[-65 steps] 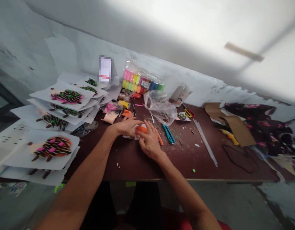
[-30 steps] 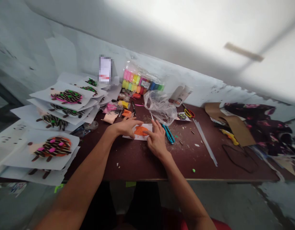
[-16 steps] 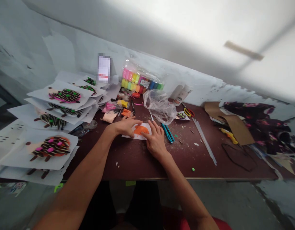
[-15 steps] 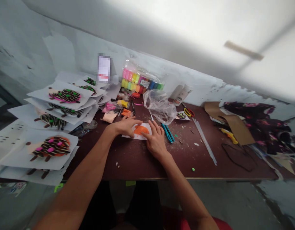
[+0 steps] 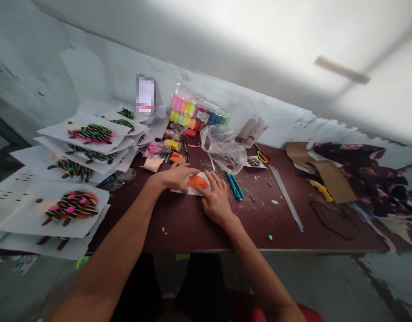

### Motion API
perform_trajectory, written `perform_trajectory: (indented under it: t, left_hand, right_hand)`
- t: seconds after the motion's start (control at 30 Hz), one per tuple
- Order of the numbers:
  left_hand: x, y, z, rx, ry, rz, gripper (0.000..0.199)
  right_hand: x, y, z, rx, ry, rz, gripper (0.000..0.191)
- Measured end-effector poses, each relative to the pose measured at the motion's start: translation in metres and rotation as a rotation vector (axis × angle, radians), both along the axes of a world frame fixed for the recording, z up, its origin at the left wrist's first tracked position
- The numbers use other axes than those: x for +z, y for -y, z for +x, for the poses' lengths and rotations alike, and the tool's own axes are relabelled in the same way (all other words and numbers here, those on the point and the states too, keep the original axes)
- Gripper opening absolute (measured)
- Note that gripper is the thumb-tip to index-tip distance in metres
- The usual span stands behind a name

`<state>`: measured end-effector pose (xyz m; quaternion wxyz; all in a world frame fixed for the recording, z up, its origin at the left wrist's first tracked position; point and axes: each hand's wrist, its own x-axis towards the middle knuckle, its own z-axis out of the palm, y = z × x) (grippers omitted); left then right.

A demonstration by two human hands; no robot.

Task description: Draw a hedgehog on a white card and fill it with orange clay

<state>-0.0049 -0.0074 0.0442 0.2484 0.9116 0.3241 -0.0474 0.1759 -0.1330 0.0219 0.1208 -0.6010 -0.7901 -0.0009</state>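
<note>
Between my hands, orange modelling clay [image 5: 197, 181] is spread in a rounded patch on a small white paper card [image 5: 189, 191]. My left hand [image 5: 175, 176] rests at the card's left side, thumb and fingers apart around the clay's edge. From the right, my right hand [image 5: 216, 197] lies over the card with its fingers stretched out; the thumb touches the clay's lower right edge. Neither hand grips anything. Right of my right hand lies a teal craft knife [image 5: 234, 186]. An open packet of orange clay [image 5: 176, 157] sits just beyond my left hand.
Stacked paper sheets with clay hedgehogs [image 5: 72, 208] fill the left side. Behind are coloured clay packs [image 5: 199, 112], a crumpled plastic bag [image 5: 224, 147] and a phone [image 5: 146, 95]. To the right lie scissors [image 5: 264, 156], glue sticks [image 5: 286, 199] and a yellow glue gun [image 5: 320, 190].
My right hand has shifted slightly left, its thumb moving further over the clay's lower edge. My left hand has stayed nearly still at the card's left side.
</note>
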Motion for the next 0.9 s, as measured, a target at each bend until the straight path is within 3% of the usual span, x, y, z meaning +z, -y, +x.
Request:
perform_trajectory:
  t: [0.33,0.47,0.9]
  left_hand:
    - [0.004,0.002,0.001,0.000,0.014,-0.019,0.087]
    - [0.004,0.002,0.000,-0.004,0.013,0.000,0.084]
    - [-0.003,-0.002,0.001,-0.021,0.015,0.019,0.084]
  right_hand:
    - [0.001,-0.004,-0.006,0.039,-0.021,0.028,0.045]
    - [0.000,-0.004,-0.008,-0.025,-0.054,0.080,0.041]
    - [0.003,-0.010,-0.017,0.005,-0.066,-0.044,0.041]
